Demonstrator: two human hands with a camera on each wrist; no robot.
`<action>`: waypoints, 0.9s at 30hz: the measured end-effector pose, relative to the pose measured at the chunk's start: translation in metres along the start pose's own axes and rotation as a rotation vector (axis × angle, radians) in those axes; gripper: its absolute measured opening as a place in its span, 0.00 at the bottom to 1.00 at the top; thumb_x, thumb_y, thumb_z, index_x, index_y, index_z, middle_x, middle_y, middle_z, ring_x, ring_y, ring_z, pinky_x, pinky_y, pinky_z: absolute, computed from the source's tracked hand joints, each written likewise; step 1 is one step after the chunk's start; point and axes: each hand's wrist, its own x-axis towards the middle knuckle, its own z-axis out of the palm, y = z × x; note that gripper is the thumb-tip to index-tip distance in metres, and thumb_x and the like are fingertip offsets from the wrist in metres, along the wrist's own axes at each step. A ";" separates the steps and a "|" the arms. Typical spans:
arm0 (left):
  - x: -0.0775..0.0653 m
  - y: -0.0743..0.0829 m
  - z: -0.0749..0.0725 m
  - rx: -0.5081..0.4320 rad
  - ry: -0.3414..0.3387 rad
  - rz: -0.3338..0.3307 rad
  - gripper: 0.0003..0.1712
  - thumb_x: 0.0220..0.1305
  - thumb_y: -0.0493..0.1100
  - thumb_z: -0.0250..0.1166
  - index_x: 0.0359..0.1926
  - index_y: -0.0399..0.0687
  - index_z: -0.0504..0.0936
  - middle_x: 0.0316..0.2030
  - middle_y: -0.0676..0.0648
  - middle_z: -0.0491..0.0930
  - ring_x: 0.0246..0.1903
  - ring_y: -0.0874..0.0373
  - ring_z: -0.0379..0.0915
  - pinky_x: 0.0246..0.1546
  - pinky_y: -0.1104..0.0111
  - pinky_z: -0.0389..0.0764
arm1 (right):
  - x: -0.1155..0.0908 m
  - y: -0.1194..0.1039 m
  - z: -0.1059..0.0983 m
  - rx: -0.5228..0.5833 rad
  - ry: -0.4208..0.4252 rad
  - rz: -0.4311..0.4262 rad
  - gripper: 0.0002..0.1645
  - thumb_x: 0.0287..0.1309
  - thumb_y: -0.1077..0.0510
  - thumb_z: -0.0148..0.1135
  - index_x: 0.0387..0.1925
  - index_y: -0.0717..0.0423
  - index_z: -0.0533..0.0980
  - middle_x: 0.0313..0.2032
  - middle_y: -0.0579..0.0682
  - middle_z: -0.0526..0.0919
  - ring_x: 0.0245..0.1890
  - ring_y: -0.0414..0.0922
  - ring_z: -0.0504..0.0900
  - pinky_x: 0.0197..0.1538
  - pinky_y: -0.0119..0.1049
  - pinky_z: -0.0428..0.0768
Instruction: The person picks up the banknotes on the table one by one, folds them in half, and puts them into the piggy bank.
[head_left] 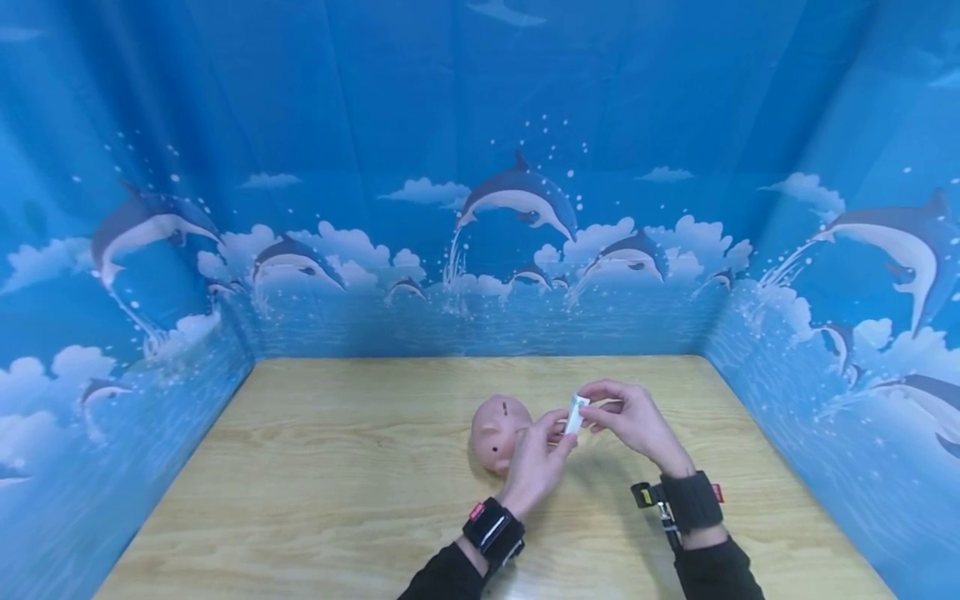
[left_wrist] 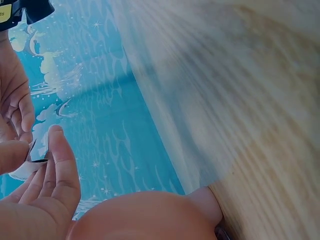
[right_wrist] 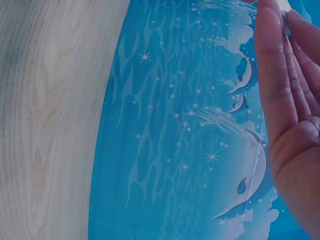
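A small white strip-like packet (head_left: 574,417) with a greenish mark near its top is held up between both hands. My left hand (head_left: 534,458) pinches its lower part between thumb and fingers. At the upper end, my right hand (head_left: 633,418) pinches it with thumb and fingertips. A bald pink doll's head (head_left: 495,429) lies on its side just left of the left hand. In the left wrist view the doll's head (left_wrist: 145,217) looms close along the bottom. Only a sliver of the packet (right_wrist: 285,6) shows in the right wrist view; fingers hide the rest.
A wood-grain table (head_left: 337,467) lies beneath the hands. Blue curtains (head_left: 420,83) printed with dolphins and clouds surround it at the back and both sides. Black straps with small devices (head_left: 495,529) circle both wrists.
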 end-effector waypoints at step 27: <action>-0.002 -0.002 0.000 -0.017 -0.078 0.006 0.16 0.72 0.40 0.57 0.57 0.52 0.79 0.37 0.48 0.87 0.34 0.59 0.83 0.21 0.75 0.77 | -0.001 0.001 0.001 -0.124 -0.028 -0.035 0.21 0.59 0.58 0.68 0.53 0.60 0.79 0.46 0.59 0.85 0.34 0.42 0.86 0.37 0.33 0.86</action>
